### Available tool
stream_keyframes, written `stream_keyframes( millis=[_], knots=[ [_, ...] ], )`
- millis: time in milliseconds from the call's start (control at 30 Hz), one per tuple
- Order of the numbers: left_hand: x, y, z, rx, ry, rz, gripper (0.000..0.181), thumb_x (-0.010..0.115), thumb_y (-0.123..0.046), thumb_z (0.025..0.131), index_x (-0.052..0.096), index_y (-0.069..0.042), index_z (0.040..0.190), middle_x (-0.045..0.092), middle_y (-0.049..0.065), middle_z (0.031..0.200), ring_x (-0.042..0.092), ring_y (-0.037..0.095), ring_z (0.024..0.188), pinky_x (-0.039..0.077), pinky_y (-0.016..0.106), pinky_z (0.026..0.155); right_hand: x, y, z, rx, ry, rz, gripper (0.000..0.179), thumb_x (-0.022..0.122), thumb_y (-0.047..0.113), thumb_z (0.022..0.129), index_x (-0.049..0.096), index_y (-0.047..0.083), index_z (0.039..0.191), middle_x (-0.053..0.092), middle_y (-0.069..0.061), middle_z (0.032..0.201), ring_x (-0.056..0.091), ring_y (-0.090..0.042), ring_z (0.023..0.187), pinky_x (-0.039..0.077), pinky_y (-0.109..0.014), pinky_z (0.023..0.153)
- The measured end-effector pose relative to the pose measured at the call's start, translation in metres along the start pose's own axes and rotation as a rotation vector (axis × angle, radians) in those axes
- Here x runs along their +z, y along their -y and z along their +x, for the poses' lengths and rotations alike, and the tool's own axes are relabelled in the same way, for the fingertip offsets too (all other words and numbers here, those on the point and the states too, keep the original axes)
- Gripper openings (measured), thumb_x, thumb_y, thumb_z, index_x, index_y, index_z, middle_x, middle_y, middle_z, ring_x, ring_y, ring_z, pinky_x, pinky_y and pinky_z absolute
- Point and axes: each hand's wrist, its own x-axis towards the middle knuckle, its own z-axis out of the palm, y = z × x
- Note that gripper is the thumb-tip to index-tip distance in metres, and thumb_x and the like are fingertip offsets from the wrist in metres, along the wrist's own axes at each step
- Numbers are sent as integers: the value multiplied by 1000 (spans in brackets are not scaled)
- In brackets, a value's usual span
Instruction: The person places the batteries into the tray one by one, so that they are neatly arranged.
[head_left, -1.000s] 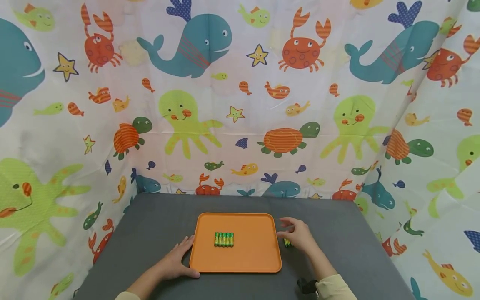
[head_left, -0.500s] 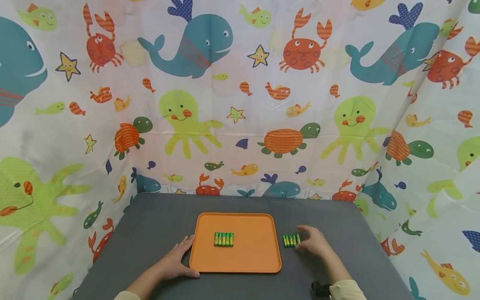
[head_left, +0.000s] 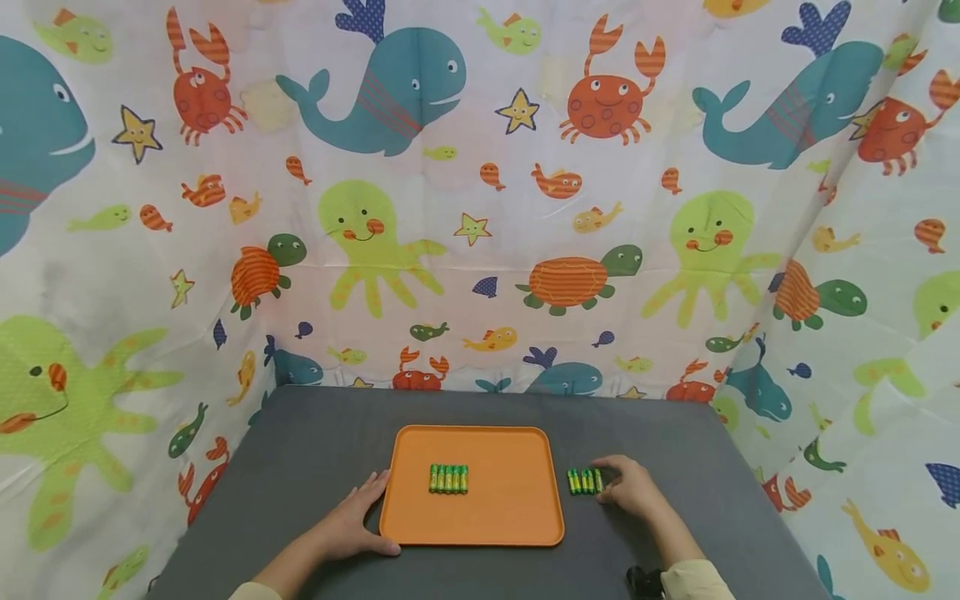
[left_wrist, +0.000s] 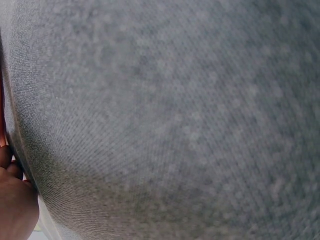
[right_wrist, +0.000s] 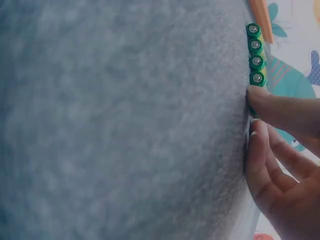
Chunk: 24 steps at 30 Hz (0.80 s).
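Observation:
An orange tray (head_left: 510,500) lies on the grey table with a row of several green-and-yellow batteries (head_left: 448,479) on it, side by side. My left hand (head_left: 347,523) rests at the tray's near left corner, fingers along the left edge and thumb by the front edge. Right of the tray, apart from it, stands a second row of batteries (head_left: 581,481) on the table. My right hand (head_left: 632,487) pinches the battery at that row's right end between thumb and forefinger. In the right wrist view the thumb (right_wrist: 260,100) hides much of that battery, beside the other batteries' ends (right_wrist: 256,45).
The grey tabletop (head_left: 480,408) runs back to a white curtain (head_left: 465,292) printed with sea animals, which also closes off both sides. A black strap-like object (head_left: 643,582) sits at my right wrist by the sleeve.
My right hand has moved right from beside the tray's edge to the right end of the table row, uncovering those batteries. My left hand and the tray stay put.

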Motion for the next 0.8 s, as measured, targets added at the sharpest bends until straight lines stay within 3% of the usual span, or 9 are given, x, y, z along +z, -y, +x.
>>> stream_keyframes(
  millis=[400, 633, 800],
  knots=[
    [3, 2, 4, -10, 2, -7, 125, 88, -57, 68, 22, -12, 162, 23, 12, 168, 12, 39, 156, 8, 68, 120, -2, -3, -4, 30, 0, -24, 55, 87, 0, 71, 69, 1, 124, 68, -8, 96, 62, -14, 69, 48, -30, 58],
    [3, 2, 2, 22, 9, -13, 123, 88, -55, 69, 21, -11, 162, 24, 12, 167, 11, 39, 156, 7, 68, 120, -2, -9, -8, 67, -28, 8, 58, 86, 4, 75, 65, -2, 128, 72, -12, 105, 67, -15, 78, 55, -32, 66],
    [1, 0, -1, 23, -2, -18, 124, 89, -54, 68, 21, -10, 162, 23, 13, 167, 11, 39, 156, 7, 67, 121, -3, -8, -7, 31, -85, 21, 58, 85, 4, 77, 63, -2, 131, 73, -14, 108, 70, -16, 82, 58, -33, 66]
  ],
)
